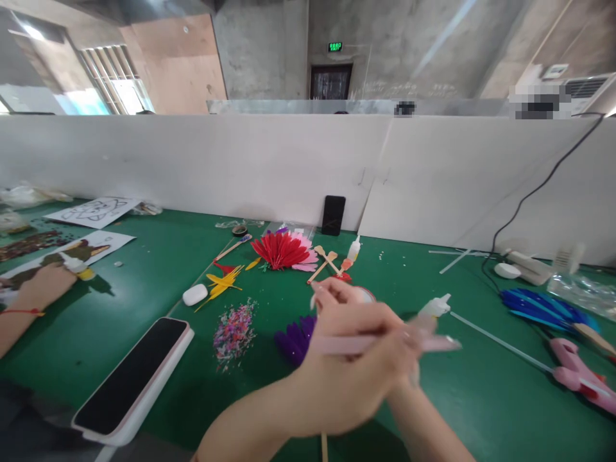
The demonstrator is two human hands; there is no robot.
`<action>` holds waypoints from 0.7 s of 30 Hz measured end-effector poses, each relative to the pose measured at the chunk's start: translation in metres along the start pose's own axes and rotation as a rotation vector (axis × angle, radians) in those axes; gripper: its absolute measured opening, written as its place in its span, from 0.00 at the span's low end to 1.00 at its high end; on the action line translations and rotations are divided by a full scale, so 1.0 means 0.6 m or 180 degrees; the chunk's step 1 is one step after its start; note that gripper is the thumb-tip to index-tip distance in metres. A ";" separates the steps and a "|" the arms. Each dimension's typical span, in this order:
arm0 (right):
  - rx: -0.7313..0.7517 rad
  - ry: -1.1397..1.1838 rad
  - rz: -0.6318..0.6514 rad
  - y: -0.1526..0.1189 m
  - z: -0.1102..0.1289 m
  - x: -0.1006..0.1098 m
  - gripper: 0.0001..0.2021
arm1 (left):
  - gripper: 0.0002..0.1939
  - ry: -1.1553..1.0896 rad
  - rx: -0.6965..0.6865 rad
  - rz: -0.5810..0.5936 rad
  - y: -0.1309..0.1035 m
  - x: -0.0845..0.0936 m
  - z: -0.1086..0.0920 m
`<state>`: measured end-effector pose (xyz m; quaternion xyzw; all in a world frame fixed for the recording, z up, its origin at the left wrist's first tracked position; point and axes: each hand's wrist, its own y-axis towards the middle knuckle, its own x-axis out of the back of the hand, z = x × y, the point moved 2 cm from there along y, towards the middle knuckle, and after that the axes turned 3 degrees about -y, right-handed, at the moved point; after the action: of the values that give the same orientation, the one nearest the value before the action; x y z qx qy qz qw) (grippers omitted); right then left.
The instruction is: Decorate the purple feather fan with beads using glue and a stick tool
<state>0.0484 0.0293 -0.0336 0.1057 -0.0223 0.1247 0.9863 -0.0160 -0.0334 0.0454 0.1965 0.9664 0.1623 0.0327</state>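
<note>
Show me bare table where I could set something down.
Free: the green table between the right forearm and the pink glue gun; also between the nearer phone, confetti pile and left forearm. Crowded: the middle back, with a red fan, crossed wooden sticks and a glue bottle.

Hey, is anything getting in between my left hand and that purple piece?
Nothing visible does. In view, your left hand overlaps the right side of the purple piece, so whatever is behind the hand is hidden. The loose colorful bits lie beyond the piece's left side, out of the way.
</note>
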 end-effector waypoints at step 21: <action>0.0480 -0.2937 0.1076 0.076 -0.094 -0.220 0.09 | 0.16 0.0002 0.0556 0.0519 -0.042 0.010 -0.037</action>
<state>-0.0898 0.0525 -0.0888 0.2158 -0.4642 0.2244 0.8292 -0.0335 -0.0595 0.0584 0.2766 0.9577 0.0796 0.0018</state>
